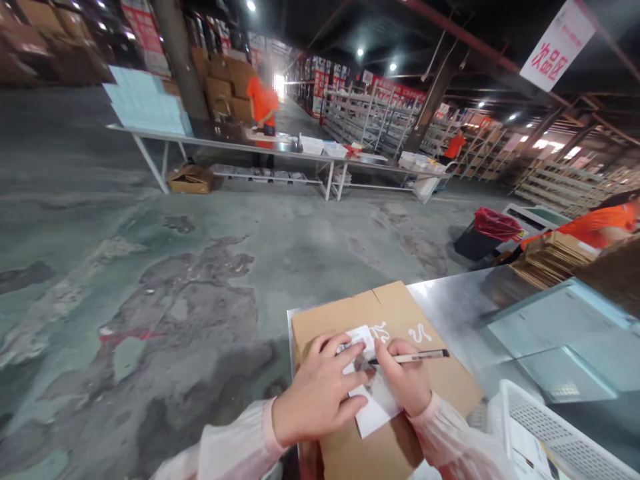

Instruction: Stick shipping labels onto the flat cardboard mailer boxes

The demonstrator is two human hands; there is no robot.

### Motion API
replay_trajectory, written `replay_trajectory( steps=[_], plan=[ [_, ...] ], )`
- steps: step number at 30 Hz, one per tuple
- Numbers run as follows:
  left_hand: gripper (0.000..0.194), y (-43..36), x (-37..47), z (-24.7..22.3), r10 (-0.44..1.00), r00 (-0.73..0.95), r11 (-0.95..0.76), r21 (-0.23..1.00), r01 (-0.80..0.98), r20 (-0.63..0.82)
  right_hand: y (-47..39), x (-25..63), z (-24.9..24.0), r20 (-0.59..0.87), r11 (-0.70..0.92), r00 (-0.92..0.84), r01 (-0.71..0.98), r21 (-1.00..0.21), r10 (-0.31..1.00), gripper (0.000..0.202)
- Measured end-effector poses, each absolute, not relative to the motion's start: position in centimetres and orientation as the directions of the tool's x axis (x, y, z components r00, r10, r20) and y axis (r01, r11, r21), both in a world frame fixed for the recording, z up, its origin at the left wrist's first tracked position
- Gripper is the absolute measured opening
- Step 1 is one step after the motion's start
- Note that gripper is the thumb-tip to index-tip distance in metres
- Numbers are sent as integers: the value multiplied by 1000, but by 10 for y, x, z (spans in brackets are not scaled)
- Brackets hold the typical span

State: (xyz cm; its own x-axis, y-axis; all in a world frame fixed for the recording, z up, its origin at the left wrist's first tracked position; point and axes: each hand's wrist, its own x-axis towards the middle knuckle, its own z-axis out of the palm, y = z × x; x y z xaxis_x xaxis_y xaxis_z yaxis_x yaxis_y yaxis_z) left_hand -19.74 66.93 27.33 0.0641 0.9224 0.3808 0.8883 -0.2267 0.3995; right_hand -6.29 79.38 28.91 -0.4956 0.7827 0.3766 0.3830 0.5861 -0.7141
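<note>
Up close, left hand: the left hand point(320, 393) lies flat, fingers spread, pressing on a white rectangular paper label point(373, 393).
Right hand: the right hand point(406, 380) is closed around a slim pen with a dark barrel point(415, 357), which lies nearly level with its tip pointing left over the label; both hands touch at the label.
Label: it lies on top of a closed brown cardboard box point(400, 313), near white scribbled marks on the lid.
Box: it sits on the near corner of a shiny metal table point(450, 300).
Sleeves: both wrists wear pale pink translucent cuffs.
Right side: a white perforated plastic basket point(545, 420) stands just beside the box; a stack of flattened brown cartons point(550, 260) lies further along.
Beyond: a person in an orange shirt point(263, 103) stands at a long white table point(225, 143) across the worn grey-green concrete floor point(175, 267).
</note>
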Motion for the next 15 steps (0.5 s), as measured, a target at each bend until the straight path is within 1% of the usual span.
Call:
replay_trajectory(
  steps=[3, 11, 15],
  plan=[
    [29, 668, -197, 274, 928, 72, -226, 398, 889, 367, 796, -61, 286, 386, 595, -487, 407, -694, 784, 45],
    [28, 670, -197, 278, 931, 68, -220, 402, 889, 360, 797, -61, 286, 420, 645, -519, 399, -651, 745, 43],
    [30, 669, -198, 278, 930, 74, -225, 399, 889, 360, 799, -60, 287, 401, 648, -547, 394, -652, 735, 42]
  ],
)
